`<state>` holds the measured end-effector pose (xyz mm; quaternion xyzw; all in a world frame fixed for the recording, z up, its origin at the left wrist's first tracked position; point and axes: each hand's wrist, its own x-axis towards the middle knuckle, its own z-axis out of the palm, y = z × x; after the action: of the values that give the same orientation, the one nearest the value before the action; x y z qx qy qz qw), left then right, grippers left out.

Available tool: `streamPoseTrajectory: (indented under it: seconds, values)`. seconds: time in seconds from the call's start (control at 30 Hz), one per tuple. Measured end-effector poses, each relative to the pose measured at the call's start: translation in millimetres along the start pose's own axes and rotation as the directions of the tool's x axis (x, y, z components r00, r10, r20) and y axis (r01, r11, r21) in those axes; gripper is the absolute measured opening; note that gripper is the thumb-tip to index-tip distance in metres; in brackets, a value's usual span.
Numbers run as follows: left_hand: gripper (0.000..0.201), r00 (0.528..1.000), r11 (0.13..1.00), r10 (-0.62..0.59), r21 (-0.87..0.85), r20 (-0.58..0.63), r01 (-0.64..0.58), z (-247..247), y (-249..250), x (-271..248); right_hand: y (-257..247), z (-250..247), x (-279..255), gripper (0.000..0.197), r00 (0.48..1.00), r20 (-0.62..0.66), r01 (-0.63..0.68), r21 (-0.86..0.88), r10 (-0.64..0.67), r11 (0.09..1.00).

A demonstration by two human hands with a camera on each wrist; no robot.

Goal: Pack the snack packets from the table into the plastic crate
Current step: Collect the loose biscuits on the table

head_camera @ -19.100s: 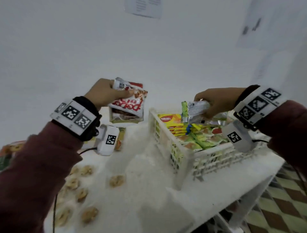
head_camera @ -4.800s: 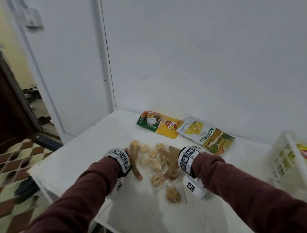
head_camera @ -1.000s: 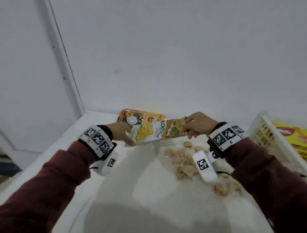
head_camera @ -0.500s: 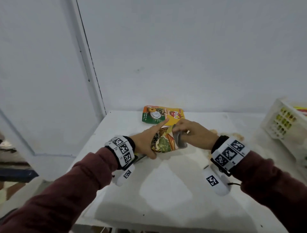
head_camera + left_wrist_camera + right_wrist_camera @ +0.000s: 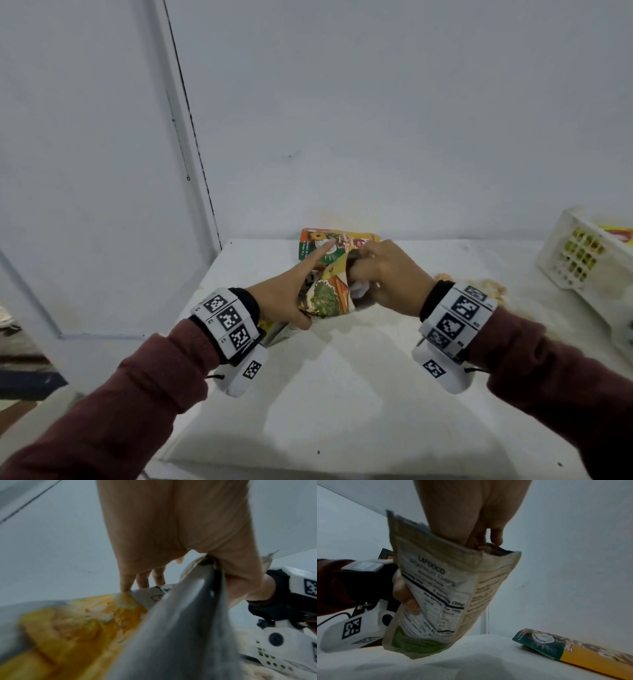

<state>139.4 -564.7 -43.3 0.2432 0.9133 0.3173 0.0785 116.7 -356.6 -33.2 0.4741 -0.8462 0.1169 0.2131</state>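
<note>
Snack packets first: left hand (image 5: 284,298) props the beige jackfruit-chips pouch (image 5: 327,298) upright over the white table (image 5: 342,394), thumb pinching its lower edge, forefinger straight. Right hand (image 5: 387,277) has its grip clenched on the top, probably to carry it. Orange-green pouch (image 5: 329,241) lies far behind; white plastic crate (image 5: 582,253) waits far right.

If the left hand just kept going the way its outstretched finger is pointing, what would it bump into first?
Most likely the orange and green snack pouch lying flat by the wall: the left hand points its forefinger up and away, straight over it. Depth is unclear, so the fingertip may pass just above and reach the wall instead.
</note>
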Motion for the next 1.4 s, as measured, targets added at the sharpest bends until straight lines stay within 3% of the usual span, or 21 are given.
streamPoseTrajectory:
  seconds: [0.07,0.13,0.17,0.23,0.33,0.37,0.47,0.53,0.57,0.67,0.77,0.83,1.0,1.23,1.3,1.4]
  values:
    - [0.12,0.999,0.995,-0.024,0.092,-0.042,0.028,-9,-6,0,9,-6,-8,0.017,0.98,-0.149,-0.137,-0.002,0.135,0.991]
    - [0.122,0.995,0.981,-0.065,0.179,-0.082,0.079,-19,-16,1,18,-19,-13,0.029,0.914,-0.251,-0.303,0.095,0.318,0.948]
    - [0.123,0.99,0.966,-0.094,0.23,-0.105,0.116,-24,-22,1,23,-25,-16,0.03,0.874,-0.239,-0.392,0.171,0.424,0.904]
    - [0.126,0.978,0.927,-0.153,0.321,-0.143,0.193,-35,-32,2,31,-35,-21,0.027,0.8,-0.082,-0.53,0.367,0.594,0.764]
    - [0.129,0.936,0.806,-0.272,0.479,-0.225,0.349,-51,-48,0,42,-30,-30,0.021,0.649,0.145,-0.658,0.599,0.747,0.456]
    - [0.128,0.915,0.756,-0.307,0.517,-0.261,0.401,-54,-52,-2,46,-23,-32,0.02,0.588,0.218,-0.712,0.596,0.779,0.371]
    - [0.125,0.868,0.663,-0.365,0.561,-0.337,0.496,-57,-56,-4,56,4,-33,0.014,0.438,0.462,-0.866,0.445,0.771,0.226]
    - [0.124,0.883,0.687,-0.355,0.555,-0.308,0.47,-53,-53,-3,59,24,-31,0.014,0.345,0.589,-0.913,0.39,0.731,0.118]
    - [0.125,0.898,0.709,-0.342,0.551,-0.278,0.441,-48,-51,-1,59,34,-28,0.019,0.321,0.607,-0.926,0.363,0.727,0.105]
    - [0.126,0.934,0.756,-0.305,0.549,-0.184,0.355,-33,-44,7,52,52,-19,0.014,0.29,0.539,-0.957,0.186,0.791,0.224]
    - [0.124,0.948,0.764,-0.298,0.568,-0.111,0.306,-20,-37,12,44,58,-14,0.046,0.282,0.444,-0.957,0.071,0.851,0.28]
    - [0.125,0.952,0.758,-0.294,0.586,-0.087,0.287,-12,-34,14,41,59,-12,0.042,0.301,0.41,-0.95,0.047,0.861,0.31]
    - [0.125,0.953,0.747,-0.3,0.61,-0.047,0.265,0,-29,17,36,58,-10,0.031,0.301,0.406,-0.951,0.069,0.863,0.3]
    - [0.124,0.958,0.742,-0.284,0.624,-0.035,0.243,7,-22,26,33,57,-10,0.042,0.346,0.427,-0.936,0.09,0.836,0.341]
    - [0.123,0.957,0.744,-0.289,0.622,-0.03,0.244,8,-21,26,35,58,-11,0.04,0.344,0.427,-0.936,0.085,0.836,0.341]
    - [0.123,0.956,0.74,-0.292,0.627,-0.025,0.243,10,-19,25,37,57,-12,0.034,0.293,0.456,-0.943,-0.009,0.841,0.334]
